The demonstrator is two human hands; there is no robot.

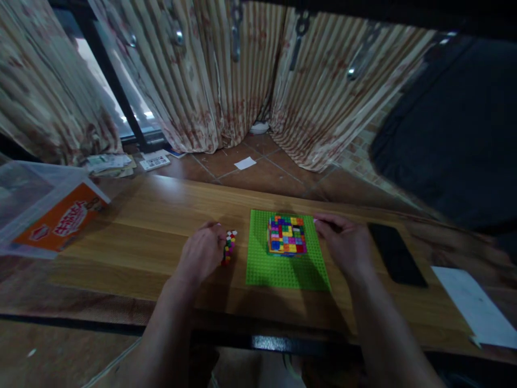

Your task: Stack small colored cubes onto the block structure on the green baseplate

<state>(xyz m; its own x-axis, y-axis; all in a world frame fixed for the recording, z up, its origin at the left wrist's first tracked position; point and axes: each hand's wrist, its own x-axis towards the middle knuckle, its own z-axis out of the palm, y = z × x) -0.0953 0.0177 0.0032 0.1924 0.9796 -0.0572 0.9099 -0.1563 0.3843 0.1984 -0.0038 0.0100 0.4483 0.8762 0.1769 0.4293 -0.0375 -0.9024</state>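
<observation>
A green studded baseplate (pixel 258 269) lies on the wooden table, and a blocky stack of multicoloured toy bricks (pixel 287 235) stands on it. My left hand (pixel 204 249) is left of the plate, its fingers curled in beside a small cluster of loose bricks (pixel 229 246) that it partly covers. Whether a brick is between those fingers is hidden. At the plate's upper right edge, my right hand (pixel 345 242) has thumb and forefinger pinched together. A tiny pale spot shows at their tips, too small to tell as a brick or a nail.
A black phone (pixel 396 253) lies right of my right hand, with a white sheet of paper (pixel 476 304) beyond it. At the far left stands a clear plastic box (pixel 44 186) with an orange label. Striped curtains (pixel 210 81) hang behind the wooden table (pixel 137 237).
</observation>
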